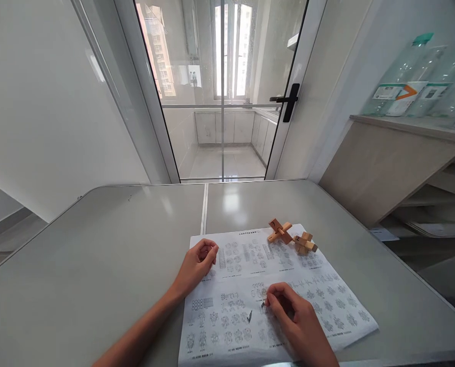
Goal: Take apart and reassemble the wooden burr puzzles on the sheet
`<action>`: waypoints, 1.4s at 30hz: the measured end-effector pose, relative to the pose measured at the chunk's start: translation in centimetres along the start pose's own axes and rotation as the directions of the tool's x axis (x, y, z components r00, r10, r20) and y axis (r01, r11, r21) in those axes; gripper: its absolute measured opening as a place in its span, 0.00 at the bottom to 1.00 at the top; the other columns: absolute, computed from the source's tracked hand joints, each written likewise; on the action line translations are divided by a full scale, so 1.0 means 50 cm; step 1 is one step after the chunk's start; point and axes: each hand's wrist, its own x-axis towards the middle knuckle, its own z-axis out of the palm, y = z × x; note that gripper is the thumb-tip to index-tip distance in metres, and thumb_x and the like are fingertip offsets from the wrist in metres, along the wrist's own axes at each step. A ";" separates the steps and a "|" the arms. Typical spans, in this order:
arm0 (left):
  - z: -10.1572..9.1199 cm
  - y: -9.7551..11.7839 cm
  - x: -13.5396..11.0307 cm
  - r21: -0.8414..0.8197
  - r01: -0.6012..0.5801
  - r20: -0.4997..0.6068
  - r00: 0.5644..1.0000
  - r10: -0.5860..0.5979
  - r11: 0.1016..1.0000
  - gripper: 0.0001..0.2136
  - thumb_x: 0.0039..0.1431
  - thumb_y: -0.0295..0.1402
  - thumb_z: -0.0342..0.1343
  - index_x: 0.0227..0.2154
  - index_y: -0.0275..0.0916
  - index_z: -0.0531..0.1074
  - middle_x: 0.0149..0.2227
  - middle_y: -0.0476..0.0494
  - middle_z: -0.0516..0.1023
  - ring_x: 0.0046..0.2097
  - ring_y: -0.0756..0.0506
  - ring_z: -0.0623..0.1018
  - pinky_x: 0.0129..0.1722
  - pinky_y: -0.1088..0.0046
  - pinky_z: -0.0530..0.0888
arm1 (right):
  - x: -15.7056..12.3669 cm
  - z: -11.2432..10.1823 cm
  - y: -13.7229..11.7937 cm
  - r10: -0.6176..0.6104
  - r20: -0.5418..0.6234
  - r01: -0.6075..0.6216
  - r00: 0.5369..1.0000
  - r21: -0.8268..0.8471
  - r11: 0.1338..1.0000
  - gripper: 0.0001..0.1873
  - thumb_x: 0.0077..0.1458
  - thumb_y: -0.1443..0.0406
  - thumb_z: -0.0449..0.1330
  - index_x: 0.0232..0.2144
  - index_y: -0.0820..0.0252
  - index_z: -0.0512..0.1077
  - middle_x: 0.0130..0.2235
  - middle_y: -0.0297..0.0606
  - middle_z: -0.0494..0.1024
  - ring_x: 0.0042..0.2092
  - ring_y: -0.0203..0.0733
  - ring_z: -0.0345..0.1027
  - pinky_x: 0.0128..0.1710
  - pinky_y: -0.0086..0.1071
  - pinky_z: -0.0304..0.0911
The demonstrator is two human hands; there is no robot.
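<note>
A large white sheet of paper (288, 270) printed with small black line drawings lies on the table, creased across its middle. My left hand (201, 260) rests on its upper left edge, fingers curled in a loose fist with nothing visible in them. Over the lower middle of the sheet, my right hand (294, 312) is closed, thumb and forefinger pinched together. A tiny dark spot shows at those fingertips; whether it is held or printed, I cannot tell. Left of that hand, a dark tick mark (249, 316) stands out. Two interlocking wooden puzzles (280, 232) sit on the upper right corner.
The grey table (135, 244) has a pale seam (204, 209) running away from me. Beyond its far edge is a glass door (227, 127) with a black handle (290, 102). At the right, several clear plastic bottles (406, 81) stand on a wooden shelf unit (387, 158).
</note>
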 end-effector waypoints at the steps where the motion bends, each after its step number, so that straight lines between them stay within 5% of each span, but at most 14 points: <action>1: 0.000 0.001 0.000 0.005 0.000 0.000 1.000 0.000 1.000 0.18 0.66 0.53 0.55 0.36 0.40 0.70 0.25 0.55 0.67 0.23 0.54 0.61 0.25 0.77 0.61 | 0.000 0.000 0.001 0.000 -0.003 0.000 1.000 -0.003 1.000 0.22 0.65 0.46 0.56 0.32 0.56 0.74 0.30 0.37 0.78 0.31 0.42 0.69 0.30 0.31 0.62; 13: 0.002 -0.006 0.003 0.043 -0.009 -0.001 1.000 0.009 0.999 0.18 0.67 0.52 0.55 0.37 0.40 0.70 0.25 0.54 0.68 0.24 0.52 0.62 0.24 0.77 0.61 | 0.001 -0.001 -0.007 -0.018 0.011 0.018 1.000 -0.023 1.000 0.18 0.66 0.51 0.55 0.33 0.56 0.74 0.30 0.35 0.77 0.29 0.40 0.66 0.30 0.31 0.61; 20: 0.008 -0.009 -0.001 0.187 -0.127 0.013 0.992 0.127 0.974 0.14 0.68 0.47 0.54 0.37 0.41 0.72 0.25 0.52 0.71 0.28 0.49 0.70 0.29 0.75 0.66 | 0.023 -0.047 0.006 -0.086 0.068 0.094 0.994 -0.142 0.985 0.16 0.68 0.53 0.54 0.48 0.56 0.71 0.29 0.32 0.73 0.28 0.41 0.69 0.30 0.32 0.66; 24: 0.014 -0.022 -0.008 0.359 -0.242 0.023 0.968 0.250 0.901 0.11 0.71 0.42 0.51 0.37 0.41 0.73 0.28 0.50 0.75 0.29 0.48 0.71 0.31 0.73 0.69 | 0.075 -0.122 0.017 -0.101 -0.196 0.034 0.975 -0.315 0.948 0.19 0.68 0.50 0.54 0.51 0.57 0.69 0.38 0.39 0.77 0.31 0.42 0.72 0.30 0.34 0.68; 27: 0.018 -0.032 -0.013 0.508 -0.399 0.070 0.902 0.426 0.763 0.08 0.71 0.36 0.51 0.39 0.42 0.72 0.36 0.45 0.78 0.36 0.46 0.76 0.37 0.70 0.73 | 0.119 -0.179 0.027 -0.237 -0.332 0.048 0.913 -0.489 0.871 0.23 0.67 0.47 0.55 0.51 0.58 0.69 0.51 0.49 0.74 0.35 0.44 0.74 0.31 0.36 0.69; 31: 0.020 -0.042 -0.016 0.584 -0.535 0.149 0.810 0.567 0.610 0.05 0.71 0.31 0.51 0.45 0.42 0.71 0.47 0.41 0.77 0.48 0.42 0.77 0.49 0.63 0.75 | 0.163 -0.232 0.048 -0.241 -0.257 -0.007 0.936 -0.697 0.717 0.25 0.68 0.46 0.50 0.54 0.57 0.68 0.51 0.48 0.74 0.31 0.42 0.73 0.26 0.35 0.64; 35: 0.024 -0.049 -0.018 0.634 -0.529 0.155 0.801 0.578 0.563 0.07 0.71 0.29 0.52 0.49 0.43 0.69 0.52 0.38 0.74 0.51 0.40 0.77 0.50 0.60 0.76 | 0.189 -0.258 0.063 -0.220 -0.086 0.055 0.972 -0.825 0.563 0.23 0.70 0.48 0.47 0.48 0.56 0.72 0.44 0.44 0.79 0.30 0.44 0.73 0.25 0.34 0.58; 42: 0.033 -0.055 -0.025 0.635 -0.533 0.173 0.804 0.569 0.560 0.08 0.70 0.30 0.53 0.50 0.43 0.66 0.55 0.37 0.72 0.54 0.39 0.76 0.51 0.56 0.77 | 0.191 -0.276 0.041 -0.305 0.056 0.171 0.951 -0.915 0.364 0.27 0.73 0.51 0.41 0.45 0.57 0.75 0.43 0.46 0.83 0.28 0.44 0.73 0.24 0.35 0.51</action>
